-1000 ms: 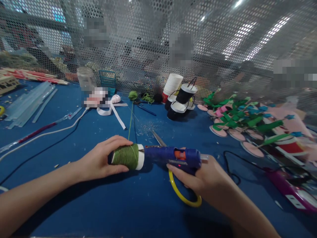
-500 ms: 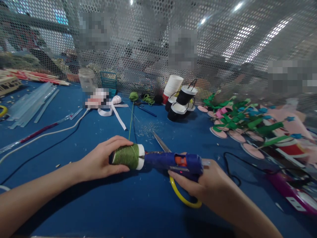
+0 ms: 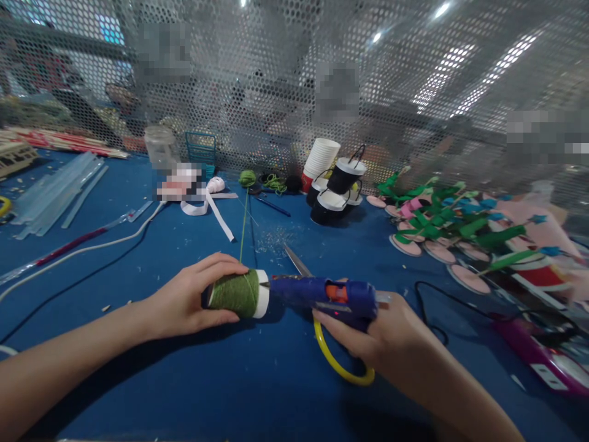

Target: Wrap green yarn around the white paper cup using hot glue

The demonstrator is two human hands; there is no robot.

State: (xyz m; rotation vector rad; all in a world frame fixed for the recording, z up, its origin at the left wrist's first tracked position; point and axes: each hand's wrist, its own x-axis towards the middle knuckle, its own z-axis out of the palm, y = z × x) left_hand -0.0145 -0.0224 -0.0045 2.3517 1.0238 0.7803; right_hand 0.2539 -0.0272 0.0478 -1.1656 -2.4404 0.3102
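Barely any shift: glue gun edges up over scissors, tip at white rim of yarn-wrapped cup, low over counter. Left hand: fingers half-open, gripping cup. Right hand: fingers curled round gun's handle, trigger hidden. Risk: tip slipping could burn left fingers; snagged yarn strand could twist cup

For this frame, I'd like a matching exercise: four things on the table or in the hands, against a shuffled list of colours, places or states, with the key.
1. Yarn-wrapped cup
2. Glue gun
3. Scissors
4. Cup stack

A. Mostly white, near the mesh
B. Blue, in the right hand
C. In the left hand, white rim showing
D. Yellow-handled, partly hidden

Pairs: 1-C, 2-B, 3-D, 4-A.
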